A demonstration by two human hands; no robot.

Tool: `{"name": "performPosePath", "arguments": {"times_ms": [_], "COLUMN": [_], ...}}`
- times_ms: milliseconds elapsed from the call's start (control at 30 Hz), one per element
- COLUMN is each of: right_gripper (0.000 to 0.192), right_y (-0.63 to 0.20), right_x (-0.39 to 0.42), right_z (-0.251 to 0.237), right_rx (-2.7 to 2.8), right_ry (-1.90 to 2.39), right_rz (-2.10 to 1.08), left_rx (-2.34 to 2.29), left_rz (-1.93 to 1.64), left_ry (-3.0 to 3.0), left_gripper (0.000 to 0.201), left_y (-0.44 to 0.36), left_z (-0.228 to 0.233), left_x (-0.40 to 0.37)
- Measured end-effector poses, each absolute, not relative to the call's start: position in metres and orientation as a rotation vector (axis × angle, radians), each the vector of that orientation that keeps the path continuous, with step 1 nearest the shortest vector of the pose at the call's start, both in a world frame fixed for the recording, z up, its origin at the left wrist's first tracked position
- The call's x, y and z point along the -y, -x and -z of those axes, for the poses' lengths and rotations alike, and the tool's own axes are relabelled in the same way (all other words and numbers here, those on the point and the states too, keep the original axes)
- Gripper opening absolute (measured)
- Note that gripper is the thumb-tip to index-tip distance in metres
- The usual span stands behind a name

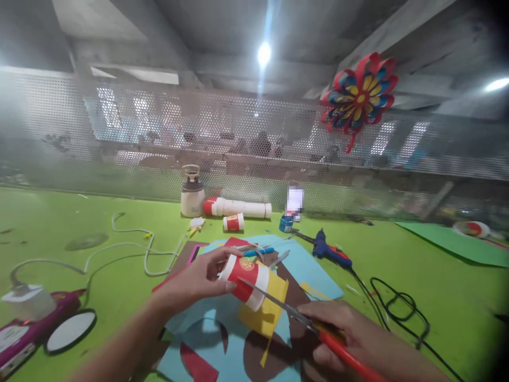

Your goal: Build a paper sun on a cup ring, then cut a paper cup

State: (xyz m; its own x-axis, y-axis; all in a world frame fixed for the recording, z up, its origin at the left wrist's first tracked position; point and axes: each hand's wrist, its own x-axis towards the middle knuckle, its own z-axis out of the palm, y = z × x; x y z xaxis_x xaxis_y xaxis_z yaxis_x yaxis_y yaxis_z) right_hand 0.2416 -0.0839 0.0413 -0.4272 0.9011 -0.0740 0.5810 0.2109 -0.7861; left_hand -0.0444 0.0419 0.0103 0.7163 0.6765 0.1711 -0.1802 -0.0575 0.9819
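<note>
From where I stand, the paper cup (244, 278) is in the left hand (196, 273), thumb and fingers wrapped about its left end. Its long axis slants down rightward above the yellow paper (272, 310). From the cup's lower right, the right hand (358, 323) grips scissors (307, 321) by the handles; they point up-left across its wall, contact unclear.

Paper cup (250, 275) and scissors (295, 313) over a green counter (119, 289)
Left hand (196, 277) holds the cup; right hand (338, 321) grips the scissors.
</note>
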Motion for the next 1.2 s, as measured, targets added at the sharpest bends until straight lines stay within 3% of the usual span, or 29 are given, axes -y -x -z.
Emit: {"name": "performPosePath", "arguments": {"times_ms": [400, 733, 833, 1033, 1200], "right_gripper": [0.031, 0.038, 0.035, 0.025, 0.031], "right_y": [-0.249, -0.226, -0.228, -0.227, -0.224], "right_x": [0.080, 0.086, 0.085, 0.083, 0.084], "right_z": [-0.052, -0.035, -0.037, -0.037, -0.037], "right_rx": [1.991, 1.675, 1.724, 1.858, 1.985], "right_ry": [1.394, 1.427, 1.474, 1.599, 1.754], "right_rz": [-1.000, -1.371, -1.229, -1.018, -0.706], "left_rx": [-0.900, -1.024, -1.009, -0.990, -1.013], "left_rz": [-1.082, -1.189, -1.187, -1.134, -1.175], "left_ry": [-1.607, -1.625, -1.636, -1.669, -1.642], "left_gripper": [0.043, 0.047, 0.055, 0.051, 0.051], "left_y": [0.037, 0.026, 0.026, 0.020, 0.020], "left_z": [-0.009, -0.006, -0.006, -0.006, -0.008], "left_x": [-0.049, -0.040, -0.038, -0.031, -0.032]}}
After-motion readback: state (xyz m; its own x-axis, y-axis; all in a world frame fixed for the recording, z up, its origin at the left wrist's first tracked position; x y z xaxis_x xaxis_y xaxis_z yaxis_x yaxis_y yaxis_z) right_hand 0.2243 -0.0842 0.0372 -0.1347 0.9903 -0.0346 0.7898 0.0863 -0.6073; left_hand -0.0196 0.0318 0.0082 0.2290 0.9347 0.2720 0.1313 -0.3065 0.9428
